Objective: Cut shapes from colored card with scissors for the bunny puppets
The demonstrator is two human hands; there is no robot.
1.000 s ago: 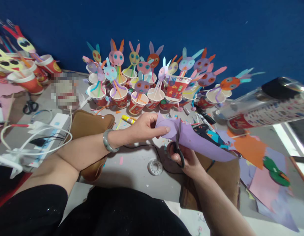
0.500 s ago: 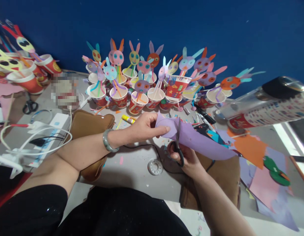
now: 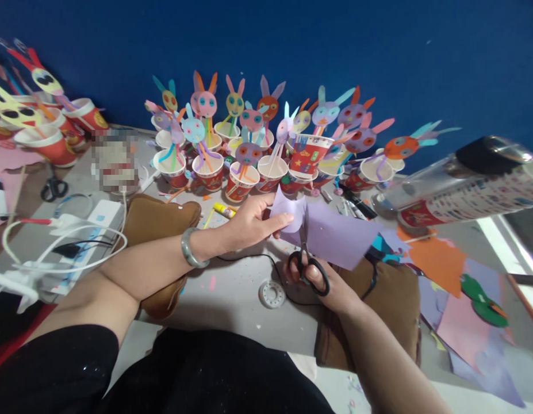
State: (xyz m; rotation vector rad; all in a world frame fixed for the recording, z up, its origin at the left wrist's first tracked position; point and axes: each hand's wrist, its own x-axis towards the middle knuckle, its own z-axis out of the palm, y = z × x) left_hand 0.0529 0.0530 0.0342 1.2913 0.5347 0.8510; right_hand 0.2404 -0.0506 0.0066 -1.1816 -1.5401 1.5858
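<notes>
My left hand (image 3: 260, 221) pinches the left end of a sheet of purple paper (image 3: 341, 233) between thumb and fingers. A faint drawn curve shows on that end. Scissors (image 3: 307, 259) with dark handles are in my right hand (image 3: 329, 284), fingers through the loops. Their blades point away from me and stand in the paper, just right of my left thumb. To the right of the blades the paper spreads out over the table. Under my hands lie small paper scraps and a white ring-shaped spool (image 3: 272, 293).
Paper cups with rabbit figures (image 3: 242, 178) crowd along the blue wall (image 3: 266, 34). A tall clear tube of cups (image 3: 473, 190) leans at right, near orange paper (image 3: 438, 259). Brown cushions (image 3: 163, 221), a glue stick (image 3: 224, 210), a power strip (image 3: 91, 230) and other scissors (image 3: 54, 187) lie about.
The scissors have tilted and shifted slightly left and toward me. The purple paper has turned, its right part now lying flatter and reaching less far right.
</notes>
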